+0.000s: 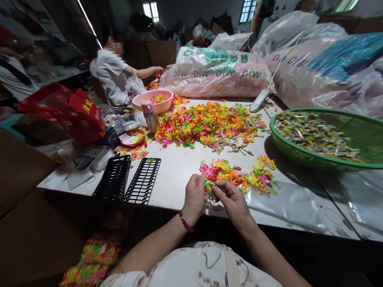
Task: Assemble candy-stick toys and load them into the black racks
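Observation:
My left hand (194,199), a red bead bracelet (185,221) at its wrist, is closed on a small green plastic piece (207,184) at the table's front edge. My right hand (235,203) pinches at the right side of this same piece, thumb and forefinger together; the fingertips partly hide it. Just beyond both hands lies a small heap of colourful plastic pieces (230,172), some with clear tube-like ends. A much larger pile of similar pieces (207,121) spreads over the middle of the white table (174,168).
Black slotted racks (143,181) lie to the left, near a red bag (65,110) and a flask (150,117). Rightward are a green basket (329,163) of small tubes and flat plastic bags (290,205). A co-worker (110,76) sits beyond a pink basin (159,105); large sacks (215,73) line the back.

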`<state>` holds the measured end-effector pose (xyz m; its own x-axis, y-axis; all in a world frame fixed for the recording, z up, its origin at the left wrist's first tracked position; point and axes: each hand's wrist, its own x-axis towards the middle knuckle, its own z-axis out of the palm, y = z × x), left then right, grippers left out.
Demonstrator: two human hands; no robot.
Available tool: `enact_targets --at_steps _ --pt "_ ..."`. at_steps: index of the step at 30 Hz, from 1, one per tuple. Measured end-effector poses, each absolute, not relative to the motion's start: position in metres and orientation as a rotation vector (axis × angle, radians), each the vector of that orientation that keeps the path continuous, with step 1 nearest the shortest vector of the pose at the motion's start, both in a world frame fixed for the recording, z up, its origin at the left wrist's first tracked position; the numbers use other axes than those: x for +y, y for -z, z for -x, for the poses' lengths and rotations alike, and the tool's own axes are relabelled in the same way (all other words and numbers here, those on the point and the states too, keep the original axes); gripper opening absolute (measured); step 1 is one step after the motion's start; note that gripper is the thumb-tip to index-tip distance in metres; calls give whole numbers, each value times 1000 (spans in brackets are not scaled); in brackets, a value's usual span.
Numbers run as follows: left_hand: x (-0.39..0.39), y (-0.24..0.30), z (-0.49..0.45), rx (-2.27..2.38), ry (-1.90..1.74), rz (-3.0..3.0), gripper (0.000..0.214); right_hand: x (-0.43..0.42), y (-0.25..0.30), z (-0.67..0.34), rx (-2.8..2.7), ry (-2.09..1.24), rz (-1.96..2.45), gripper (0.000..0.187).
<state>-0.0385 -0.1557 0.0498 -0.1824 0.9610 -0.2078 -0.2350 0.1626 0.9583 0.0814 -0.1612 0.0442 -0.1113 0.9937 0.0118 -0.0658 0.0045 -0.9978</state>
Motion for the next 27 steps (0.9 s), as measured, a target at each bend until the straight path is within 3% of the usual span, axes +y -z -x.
enact_targets --at_steps 9,15,22,25,27 --pt "-150 -47 49 1414 -1231 -1018 25 -171 -57 -84 -1744 -713 1101 14" --pt "-155 -42 45 1421 -1256 -948 25 -177 -54 -74 -1841 -638 1104 18" --pt "-145 -54 83 1242 -1323 -891 42 -166 -65 -110 -1759 -491 1268 20" --pt "-138 -51 126 1529 -1446 -1062 30 -149 -62 -155 -1651 -208 1479 25" --pt "-140 -43 145 1737 -1317 -1297 21 -137 -53 -183 -1720 -17 1558 27"
